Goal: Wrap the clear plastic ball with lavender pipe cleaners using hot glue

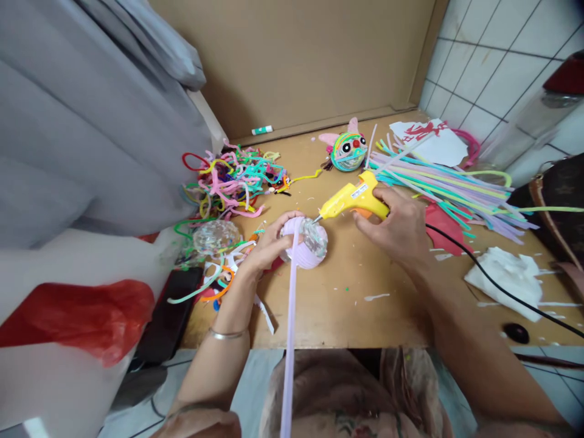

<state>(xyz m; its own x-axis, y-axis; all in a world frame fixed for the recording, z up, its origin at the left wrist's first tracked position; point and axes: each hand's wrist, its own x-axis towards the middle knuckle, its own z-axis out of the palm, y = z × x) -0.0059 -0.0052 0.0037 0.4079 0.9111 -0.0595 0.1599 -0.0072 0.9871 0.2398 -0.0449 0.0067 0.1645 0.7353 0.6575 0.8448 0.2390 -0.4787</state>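
Note:
My left hand [274,242] grips a clear plastic ball [314,236] partly wrapped in lilac pipe cleaner. From the ball a loose lilac pipe cleaner [290,328] runs down toward my lap. In my right hand [399,222] is a yellow glue gun [349,199], its metal nozzle at the ball's bare upper side; whether it touches I cannot tell. The gun's black cord [479,264] trails off to the right. Beyond the gun sits a finished-looking ball figure [349,149] with pink ears, eyes and a red nose.
Tangled pipe cleaners [232,182] and another clear ball [216,237] lie at left, near a black phone [171,313]. Straight pipe cleaners [447,185], red felt [444,228] and white tissue [504,280] lie at right. A glue stick [261,130] is at the back.

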